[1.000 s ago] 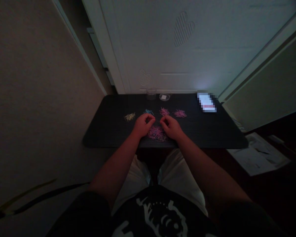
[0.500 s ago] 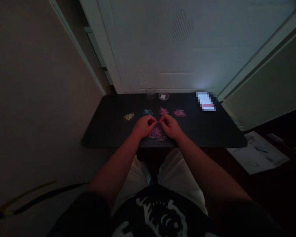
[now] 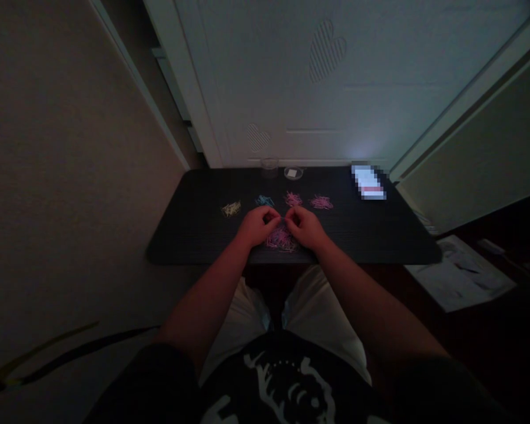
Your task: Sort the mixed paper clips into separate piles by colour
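My left hand (image 3: 258, 225) and my right hand (image 3: 307, 227) hover over a mixed heap of thin coloured clips (image 3: 281, 239) on a black table (image 3: 194, 224). Both hands are closed in a pinch, fingertips nearly meeting above the heap. What they pinch is too small to name in the dim light. Beyond the hands lie small sorted piles: yellow (image 3: 231, 208), blue (image 3: 264, 200), pink (image 3: 293, 198) and purple-pink (image 3: 321, 203).
A clear cup (image 3: 269, 168) and a small round dish (image 3: 294, 172) stand at the table's far edge by a white door. A lit phone (image 3: 368, 182) lies at the back right. Papers (image 3: 461, 280) lie on the floor to the right.
My hands drew closer together over the heap, so that the fingertips nearly touch. The piles have not moved.
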The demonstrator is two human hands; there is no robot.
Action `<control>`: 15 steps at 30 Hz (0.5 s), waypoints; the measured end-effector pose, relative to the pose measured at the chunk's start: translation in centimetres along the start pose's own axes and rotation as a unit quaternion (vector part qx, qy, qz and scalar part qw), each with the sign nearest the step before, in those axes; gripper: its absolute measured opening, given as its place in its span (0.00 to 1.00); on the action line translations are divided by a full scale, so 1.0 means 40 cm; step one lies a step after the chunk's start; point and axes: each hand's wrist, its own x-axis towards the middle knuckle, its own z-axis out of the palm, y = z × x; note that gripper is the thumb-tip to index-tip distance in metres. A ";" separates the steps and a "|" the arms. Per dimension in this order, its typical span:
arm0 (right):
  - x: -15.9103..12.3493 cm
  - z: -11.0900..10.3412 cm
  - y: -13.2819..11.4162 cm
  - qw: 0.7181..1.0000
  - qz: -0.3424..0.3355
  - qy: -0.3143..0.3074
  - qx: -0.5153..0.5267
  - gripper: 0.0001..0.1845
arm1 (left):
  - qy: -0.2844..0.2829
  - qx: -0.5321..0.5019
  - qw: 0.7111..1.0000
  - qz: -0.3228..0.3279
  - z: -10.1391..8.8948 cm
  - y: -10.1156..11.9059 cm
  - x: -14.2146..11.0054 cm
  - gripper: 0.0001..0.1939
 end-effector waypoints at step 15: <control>0.001 0.000 0.005 1.000 -0.007 0.011 0.008 0.04 | 0.031 -0.060 0.997 -0.029 0.000 -0.016 0.003 0.09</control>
